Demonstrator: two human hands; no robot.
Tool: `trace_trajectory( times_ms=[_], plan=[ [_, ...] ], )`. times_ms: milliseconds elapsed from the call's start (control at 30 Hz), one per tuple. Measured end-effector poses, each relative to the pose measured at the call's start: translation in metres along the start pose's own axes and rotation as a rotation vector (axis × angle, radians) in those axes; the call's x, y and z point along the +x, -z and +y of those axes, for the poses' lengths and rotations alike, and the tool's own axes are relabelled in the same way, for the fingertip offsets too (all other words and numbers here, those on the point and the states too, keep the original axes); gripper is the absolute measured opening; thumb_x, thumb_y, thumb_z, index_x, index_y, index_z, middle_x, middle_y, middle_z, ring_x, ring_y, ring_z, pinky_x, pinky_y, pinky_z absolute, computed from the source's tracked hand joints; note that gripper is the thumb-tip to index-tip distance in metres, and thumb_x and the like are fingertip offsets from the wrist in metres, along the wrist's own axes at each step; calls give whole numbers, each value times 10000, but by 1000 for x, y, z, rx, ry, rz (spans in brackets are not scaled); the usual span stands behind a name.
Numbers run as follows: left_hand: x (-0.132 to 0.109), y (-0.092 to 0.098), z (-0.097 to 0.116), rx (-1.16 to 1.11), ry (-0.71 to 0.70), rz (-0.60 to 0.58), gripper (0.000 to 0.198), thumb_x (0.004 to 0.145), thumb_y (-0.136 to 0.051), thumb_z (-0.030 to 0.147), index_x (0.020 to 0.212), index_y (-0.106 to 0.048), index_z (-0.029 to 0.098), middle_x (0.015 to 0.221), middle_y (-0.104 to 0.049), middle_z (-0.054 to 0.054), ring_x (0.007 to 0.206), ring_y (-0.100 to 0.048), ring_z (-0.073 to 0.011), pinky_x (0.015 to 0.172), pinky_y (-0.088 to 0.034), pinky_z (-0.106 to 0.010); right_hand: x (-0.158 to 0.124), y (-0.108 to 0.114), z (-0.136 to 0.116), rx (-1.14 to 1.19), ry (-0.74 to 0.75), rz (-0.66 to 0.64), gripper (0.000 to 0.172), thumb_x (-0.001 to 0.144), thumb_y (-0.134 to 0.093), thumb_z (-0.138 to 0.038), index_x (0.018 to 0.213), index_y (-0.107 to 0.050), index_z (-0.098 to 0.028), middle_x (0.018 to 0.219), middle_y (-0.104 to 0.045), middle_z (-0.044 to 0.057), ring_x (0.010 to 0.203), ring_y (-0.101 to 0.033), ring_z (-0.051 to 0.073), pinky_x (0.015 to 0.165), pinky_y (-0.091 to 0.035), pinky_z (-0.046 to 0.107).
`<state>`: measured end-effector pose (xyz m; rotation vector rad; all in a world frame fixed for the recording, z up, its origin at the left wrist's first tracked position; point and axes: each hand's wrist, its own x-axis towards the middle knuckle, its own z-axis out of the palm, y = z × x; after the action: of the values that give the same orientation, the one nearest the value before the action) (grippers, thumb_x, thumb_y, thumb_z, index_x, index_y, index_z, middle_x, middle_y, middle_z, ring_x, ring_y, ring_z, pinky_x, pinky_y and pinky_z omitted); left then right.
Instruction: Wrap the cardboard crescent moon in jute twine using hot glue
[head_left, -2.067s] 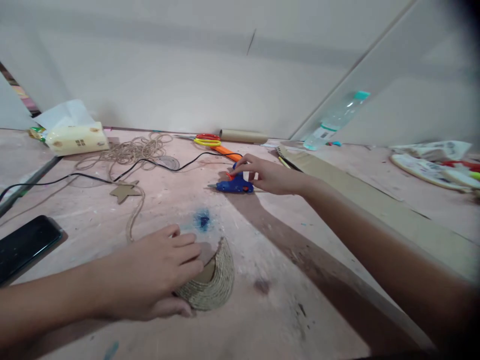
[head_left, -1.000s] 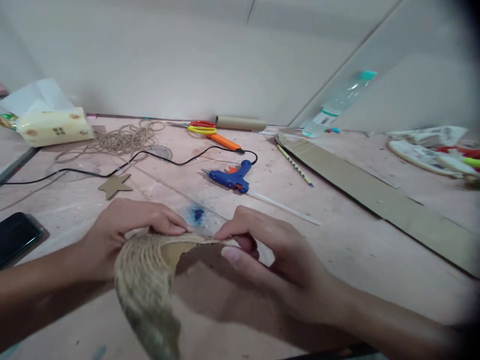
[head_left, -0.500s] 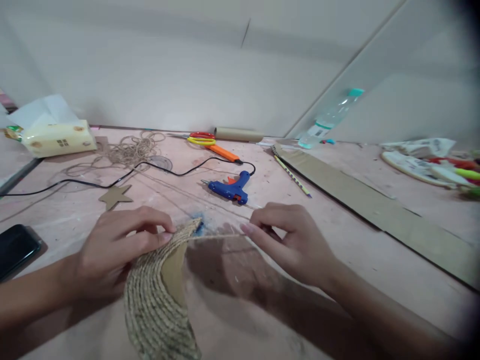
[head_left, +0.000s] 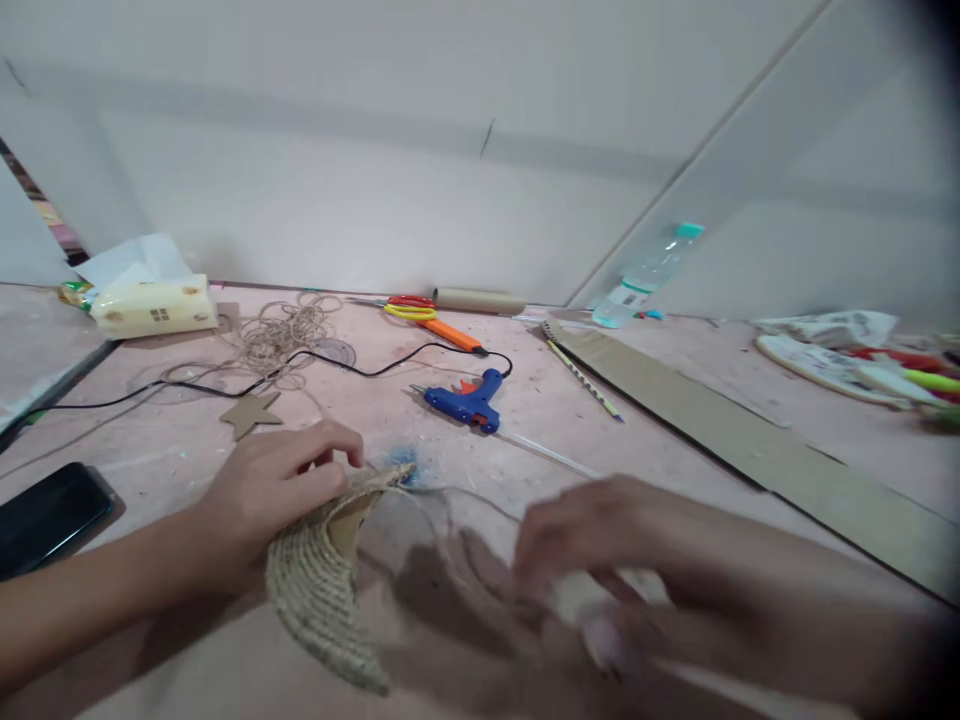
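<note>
A crescent-shaped piece of cardboard (head_left: pixel 343 530) is partly covered by rows of twine (head_left: pixel 307 580). My left hand (head_left: pixel 289 495) grips its upper part, thumb and fingers closed along the outer edge. From the crescent's tip a loose strand of twine (head_left: pixel 469 492) runs right, toward my right hand (head_left: pixel 592 550). That hand is smeared by motion over the table at lower right, so whether its fingers hold the strand cannot be made out. A blue glue gun (head_left: pixel 466 402) lies just beyond the crescent, its nozzle pointing left.
Behind lie a tangle of twine (head_left: pixel 281 335), scissors (head_left: pixel 409 308), an orange cutter (head_left: pixel 450 335) and a cardboard tube (head_left: pixel 480 300). A black phone (head_left: pixel 56 515), cardboard star (head_left: pixel 251 412) and tissue pack (head_left: pixel 154 308) are left. Cardboard strips (head_left: pixel 675 400), a pencil (head_left: pixel 585 380) and a bottle (head_left: pixel 645 280) sit right.
My right hand has moved down and nearer, and the twine that was stretched taut now hangs slack. The crescent looks lower and more tilted, with my left hand still on it.
</note>
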<state>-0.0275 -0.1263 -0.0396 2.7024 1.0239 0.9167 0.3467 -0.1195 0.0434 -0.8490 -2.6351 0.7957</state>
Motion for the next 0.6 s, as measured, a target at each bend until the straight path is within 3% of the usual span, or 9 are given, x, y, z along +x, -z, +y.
trace_trajectory(
  times_ms=[33,133,233,300,333,467,600],
  plan=[
    [2,-2,-2,-2,-56,-17,131,1056,-601,326,987,-662,234,1145,-788,-94,826,-712,-208,728,-499,-324,15,5,5,33,-67,-115,444,1141,-586,-630,997,-881,-331,946,-856,58,790,-802,213,693,-632,307],
    [7,-5,-7,-17,-123,-90,66,1003,-591,209,1039,-644,227,1166,-790,-100,891,-760,-228,735,-488,-320,61,28,35,-216,-263,20,488,1155,-501,-604,1024,-835,-273,1000,-847,49,852,-788,222,773,-628,329],
    [9,-9,-11,-3,-86,-140,164,953,-580,129,1069,-625,235,1162,-796,-77,893,-776,-231,737,-486,-323,111,48,78,-372,-397,154,339,1162,-560,-422,1134,-816,-201,1168,-836,107,1085,-786,290,973,-626,425],
    [9,-12,-15,4,-61,-166,190,938,-584,112,1075,-615,240,1148,-799,-68,901,-784,-237,740,-489,-325,150,54,103,-427,-451,163,273,1146,-662,-402,1260,-786,-187,1333,-792,121,1199,-759,296,1065,-631,492],
    [9,-13,-17,7,-50,-174,199,932,-593,111,1080,-613,243,1140,-800,-66,907,-787,-242,744,-490,-328,171,56,112,-447,-464,151,331,1121,-732,-433,1355,-747,-199,1415,-750,115,1240,-745,279,1079,-643,514],
    [6,-17,-23,19,-16,-146,206,908,-625,101,1051,-593,245,1061,-796,-54,860,-778,-249,728,-482,-332,251,54,129,-503,-499,40,393,1115,-749,-430,1441,-714,-213,1483,-714,128,1245,-743,283,1056,-666,507],
    [3,-23,-28,4,-29,-68,233,911,-638,111,1101,-636,245,1037,-820,-56,828,-785,-244,710,-480,-320,298,49,132,-542,-546,-50,403,1109,-758,-435,1435,-716,-202,1470,-719,121,1243,-746,292,1048,-668,508]
  ],
)
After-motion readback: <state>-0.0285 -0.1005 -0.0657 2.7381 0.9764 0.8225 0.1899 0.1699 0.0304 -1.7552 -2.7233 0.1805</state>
